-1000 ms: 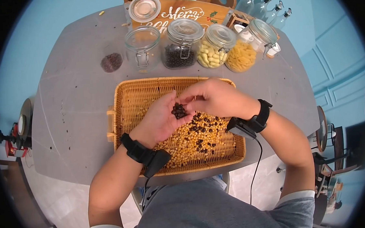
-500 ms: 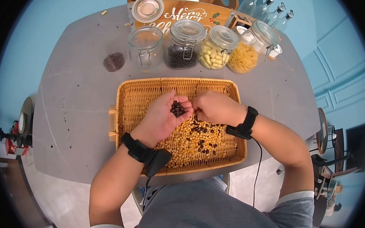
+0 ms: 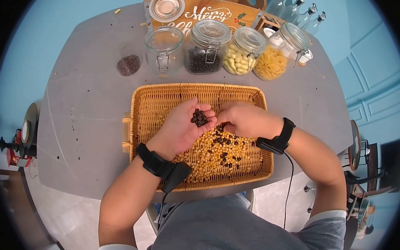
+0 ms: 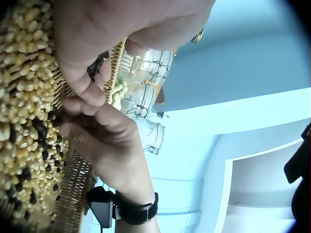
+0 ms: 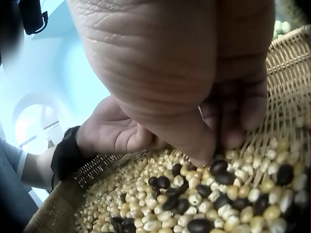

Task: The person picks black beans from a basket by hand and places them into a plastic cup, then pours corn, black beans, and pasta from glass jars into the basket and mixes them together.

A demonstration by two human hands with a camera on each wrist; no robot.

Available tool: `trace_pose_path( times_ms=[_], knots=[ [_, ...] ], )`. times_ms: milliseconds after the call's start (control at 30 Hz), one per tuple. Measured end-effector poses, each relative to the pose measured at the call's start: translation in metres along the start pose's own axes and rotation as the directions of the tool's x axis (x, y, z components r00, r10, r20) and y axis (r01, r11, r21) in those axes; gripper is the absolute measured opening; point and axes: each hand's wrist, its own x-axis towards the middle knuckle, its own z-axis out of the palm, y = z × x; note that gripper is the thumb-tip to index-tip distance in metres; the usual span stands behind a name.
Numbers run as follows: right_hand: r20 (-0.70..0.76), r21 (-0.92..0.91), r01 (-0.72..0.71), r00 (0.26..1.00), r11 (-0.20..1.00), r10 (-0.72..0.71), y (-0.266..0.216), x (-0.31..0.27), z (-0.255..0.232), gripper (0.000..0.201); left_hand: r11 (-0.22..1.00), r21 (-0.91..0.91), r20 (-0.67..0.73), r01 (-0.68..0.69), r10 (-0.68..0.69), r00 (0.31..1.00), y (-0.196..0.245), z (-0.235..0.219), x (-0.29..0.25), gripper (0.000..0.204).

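My left hand [image 3: 182, 125] is palm up and cupped over the wicker basket [image 3: 245, 91], holding a small heap of black beans [image 3: 199, 118] against its curved fingers. Yellow corn kernels [image 3: 201, 157] with black beans scattered among them cover the basket's near part. Beside the left fingertips, my right hand [image 3: 244, 119] reaches down with bent fingers. Its thumb [image 5: 194, 145] and fingertips are right at the kernels, close over a loose black bean [image 5: 218, 167]; I cannot tell whether it pinches one.
Behind the basket stand an open glass jar [image 3: 164, 55], a jar of black beans [image 3: 204, 60], a jar of peanuts [image 3: 237, 61] and a jar of pasta [image 3: 269, 64]. A clear container of small dark bits [image 3: 128, 65] is at left. Glass bottles [image 3: 293, 7] stand far right.
My right hand has drawn back from the left palm and moved right, down to the kernels. The left hand still cups the black beans, which now show more fully.
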Motion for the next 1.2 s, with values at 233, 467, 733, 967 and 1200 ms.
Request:
trace_pose_path(
  times_ms=[233,467,733,967,1200],
  knots=[
    [0.105,-0.067,0.015,0.994,0.998,-0.008,0.001,-0.001,0.009,0.019,1.000,0.006,-0.031,0.006,-0.006,1.000,0.000,0.001,0.000,0.039],
    [0.010,0.037,-0.054,0.998,0.998,0.054,0.011,-0.001,-0.006,0.016,1.000,0.019,-0.027,-0.002,0.003,1.000,-0.001,0.001,-0.001,0.039],
    [-0.015,0.534,-0.182,0.974,0.825,0.225,-0.007,0.004,-0.014,0.014,0.997,0.043,0.093,0.057,-0.061,0.994,-0.002,-0.004,0.002,0.042],
    [-0.066,-0.122,0.016,0.998,0.992,-0.024,-0.001,-0.003,0.010,0.017,0.998,0.064,-0.026,0.025,-0.024,0.999,0.000,0.001,-0.001,0.042],
    [-0.040,-0.264,0.068,0.996,0.962,-0.081,-0.002,-0.003,0.016,0.016,0.998,0.061,0.005,0.018,-0.018,1.000,-0.001,-0.003,0.001,0.042]
  ],
)
